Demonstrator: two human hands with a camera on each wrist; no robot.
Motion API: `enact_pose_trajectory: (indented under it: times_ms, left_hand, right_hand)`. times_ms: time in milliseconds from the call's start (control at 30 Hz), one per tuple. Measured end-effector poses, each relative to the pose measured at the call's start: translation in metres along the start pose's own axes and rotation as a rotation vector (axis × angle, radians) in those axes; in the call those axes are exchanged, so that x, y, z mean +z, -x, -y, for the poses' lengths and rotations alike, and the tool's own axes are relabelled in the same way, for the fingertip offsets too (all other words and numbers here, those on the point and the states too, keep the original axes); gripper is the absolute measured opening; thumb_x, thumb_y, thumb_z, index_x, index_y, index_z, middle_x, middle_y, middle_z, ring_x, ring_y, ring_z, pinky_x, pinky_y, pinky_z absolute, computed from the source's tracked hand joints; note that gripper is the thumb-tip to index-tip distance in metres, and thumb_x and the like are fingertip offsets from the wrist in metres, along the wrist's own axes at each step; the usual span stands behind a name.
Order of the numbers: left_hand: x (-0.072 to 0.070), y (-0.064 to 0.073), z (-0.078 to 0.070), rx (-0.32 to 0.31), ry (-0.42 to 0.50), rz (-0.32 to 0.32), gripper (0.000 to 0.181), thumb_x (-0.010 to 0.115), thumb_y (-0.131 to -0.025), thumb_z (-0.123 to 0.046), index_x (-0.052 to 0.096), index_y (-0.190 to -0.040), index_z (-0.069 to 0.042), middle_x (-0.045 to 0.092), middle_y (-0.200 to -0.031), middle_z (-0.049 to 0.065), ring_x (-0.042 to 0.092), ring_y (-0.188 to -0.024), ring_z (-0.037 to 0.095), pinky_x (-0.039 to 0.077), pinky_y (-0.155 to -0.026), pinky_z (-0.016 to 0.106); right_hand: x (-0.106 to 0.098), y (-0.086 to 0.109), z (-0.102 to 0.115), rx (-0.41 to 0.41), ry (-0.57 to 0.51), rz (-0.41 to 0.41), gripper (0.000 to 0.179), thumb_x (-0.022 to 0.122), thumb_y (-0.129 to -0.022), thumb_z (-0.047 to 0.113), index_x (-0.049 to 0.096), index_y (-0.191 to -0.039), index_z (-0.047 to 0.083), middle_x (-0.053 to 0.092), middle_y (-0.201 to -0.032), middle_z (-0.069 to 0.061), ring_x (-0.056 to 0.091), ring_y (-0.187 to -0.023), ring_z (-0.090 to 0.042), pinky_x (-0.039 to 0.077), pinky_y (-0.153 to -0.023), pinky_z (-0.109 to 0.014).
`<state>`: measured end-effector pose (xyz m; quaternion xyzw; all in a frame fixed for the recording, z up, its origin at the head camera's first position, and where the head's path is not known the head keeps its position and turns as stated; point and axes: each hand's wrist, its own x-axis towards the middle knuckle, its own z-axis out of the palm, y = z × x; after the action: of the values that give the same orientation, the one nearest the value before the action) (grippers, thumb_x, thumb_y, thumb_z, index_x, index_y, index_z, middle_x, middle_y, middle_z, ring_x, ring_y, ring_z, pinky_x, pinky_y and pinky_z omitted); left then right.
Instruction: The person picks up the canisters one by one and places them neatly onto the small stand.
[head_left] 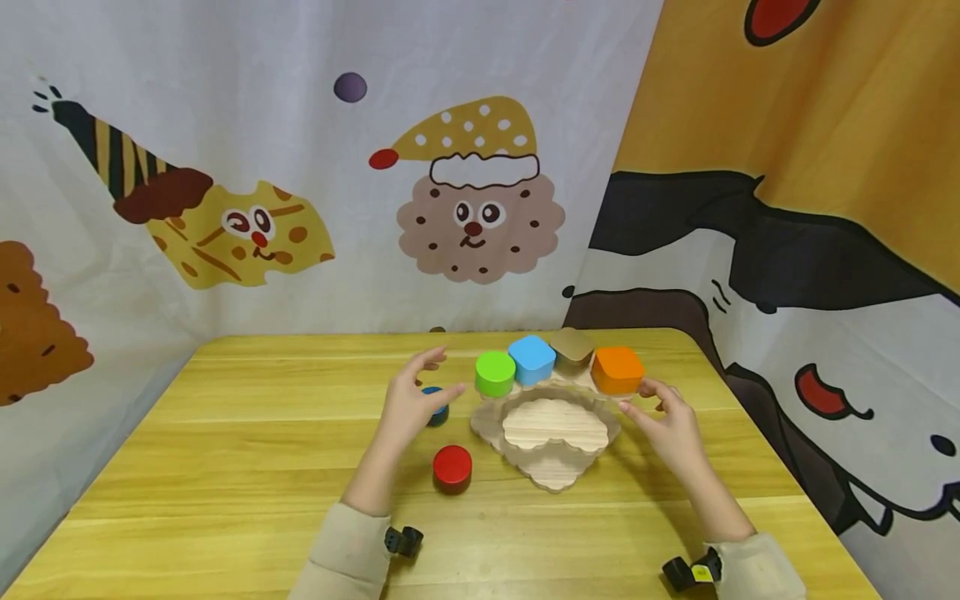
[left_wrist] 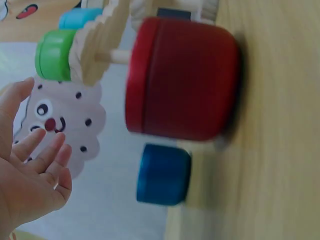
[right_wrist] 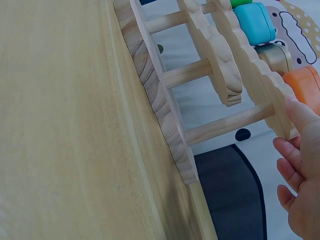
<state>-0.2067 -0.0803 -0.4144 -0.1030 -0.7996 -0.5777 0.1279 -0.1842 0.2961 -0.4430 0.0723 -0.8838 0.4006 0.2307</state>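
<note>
A tiered wooden stand has scalloped shelves joined by dowels. Along its top shelf sit a green round block, a light blue block, a brownish-gold block and an orange block. My right hand pinches the end of that top shelf between thumb and finger, just beside the orange block. To the left of the green block, my left hand hangs with fingers spread and holds nothing. Below it, a red round block and a partly hidden dark blue block rest on the table.
The wooden table extends to the left and in front of the stand. A printed curtain hangs behind the table's far edge. Small black cameras are strapped at both wrists.
</note>
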Motion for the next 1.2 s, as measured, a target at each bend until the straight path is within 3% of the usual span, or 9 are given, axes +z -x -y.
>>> enact_pose_trajectory:
  times_ms: [233,400,667,1200]
  left_hand:
    - [-0.009,0.000,0.021,-0.051,0.005,0.025,0.062,0.081,-0.078,-0.025,0.056,-0.132,-0.011,0.060,-0.124,0.004,0.048,-0.115,0.025,0.034,-0.094,0.054]
    - [-0.012,-0.001,0.036,-0.083,0.006,0.048,0.062,0.081,-0.078,-0.021,0.055,-0.133,-0.008,0.057,-0.128,0.010,0.046,-0.117,0.027,0.035,-0.096,0.055]
    - [-0.013,-0.002,0.057,-0.132,-0.012,0.106,0.065,0.079,-0.080,-0.014,0.050,-0.136,-0.002,0.054,-0.131,0.018,0.044,-0.121,0.031,0.037,-0.098,0.054]
    - [-0.011,0.001,0.083,-0.192,-0.025,0.142,0.067,0.081,-0.078,-0.016,0.051,-0.136,-0.002,0.056,-0.130,0.013,0.048,-0.117,0.030,0.037,-0.099,0.049]
  right_hand:
    - [0.000,0.000,0.000,-0.007,0.011,0.002,0.038,0.074,-0.086,0.016,0.060,-0.114,-0.005,0.059,-0.103,-0.018,0.047,-0.093,-0.026,0.036,-0.079,-0.044]
    - [0.000,0.000,0.000,-0.015,0.016,-0.001,0.038,0.074,-0.086,0.015,0.060,-0.115,-0.005,0.060,-0.103,-0.018,0.047,-0.093,-0.018,0.036,-0.078,-0.041]
    - [0.000,0.000,-0.002,-0.016,0.009,-0.010,0.038,0.075,-0.085,0.014,0.061,-0.114,-0.005,0.060,-0.102,-0.018,0.046,-0.092,-0.017,0.035,-0.078,-0.038]
    - [0.001,0.000,-0.003,-0.009,0.012,-0.012,0.038,0.075,-0.084,0.014,0.061,-0.114,-0.004,0.060,-0.102,-0.016,0.047,-0.093,-0.017,0.035,-0.079,-0.036]
